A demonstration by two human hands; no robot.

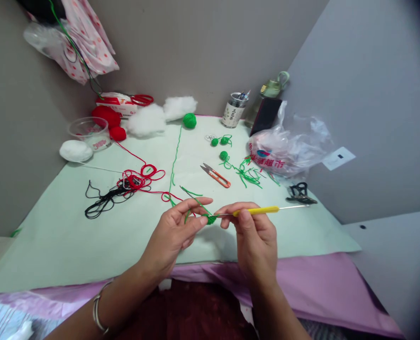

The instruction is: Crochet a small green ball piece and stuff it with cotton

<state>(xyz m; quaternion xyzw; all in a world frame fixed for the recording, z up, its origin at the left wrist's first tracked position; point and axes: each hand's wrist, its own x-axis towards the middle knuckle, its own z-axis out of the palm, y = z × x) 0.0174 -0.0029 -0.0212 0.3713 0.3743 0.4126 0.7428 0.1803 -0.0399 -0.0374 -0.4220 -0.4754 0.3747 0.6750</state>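
Note:
Between the thumb and fingers of my left hand is a small green crochet piece, with green yarn running up over the forefinger. My right hand grips a crochet hook by its yellow handle. The thin metal tip of the hook meets the green piece, though whether it passes through a stitch is too small to tell. Loose green yarn ends lie just beyond my left fingers. Farther up the table are orange-handled thread snips and a green yarn ball.
Tangled red yarn and black cord lie at left, near a clear plastic tub and white stuffing. Small green balls and yarn scraps are right of centre. A plastic bag and a black hair claw lie at right.

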